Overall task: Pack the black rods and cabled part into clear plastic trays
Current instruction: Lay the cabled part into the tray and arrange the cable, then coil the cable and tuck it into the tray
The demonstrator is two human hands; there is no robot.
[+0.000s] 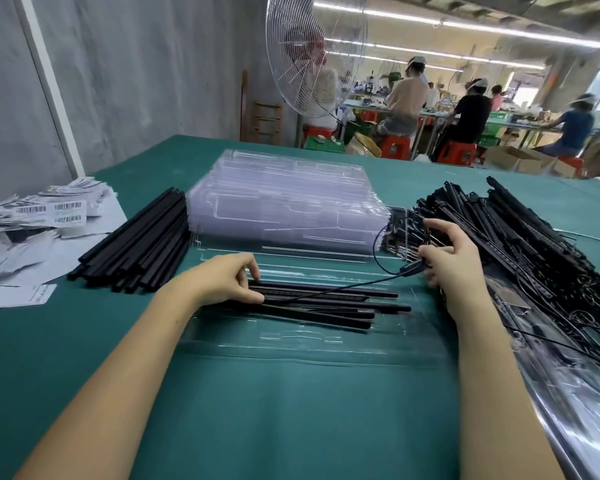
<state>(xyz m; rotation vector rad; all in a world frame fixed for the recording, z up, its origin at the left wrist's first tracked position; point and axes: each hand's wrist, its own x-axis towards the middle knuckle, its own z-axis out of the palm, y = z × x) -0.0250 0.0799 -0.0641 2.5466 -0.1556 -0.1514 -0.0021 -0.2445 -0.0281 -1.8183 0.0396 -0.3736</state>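
A grey wall [136,64] rose left of the green-covered bench [291,410]. Beyond it were a wire-caged fan [312,53], ceiling strip lights [465,26] and red stools [456,152].

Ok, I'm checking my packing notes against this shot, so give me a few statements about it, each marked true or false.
1. The left hand holds the ends of black rods lying in the open tray. True.
2. The right hand rests flat on the table. False: it holds the cabled part.
3. A stack of empty trays sits behind the open tray. True.
4. The barcode labels lie on the right. False: they lie far left.
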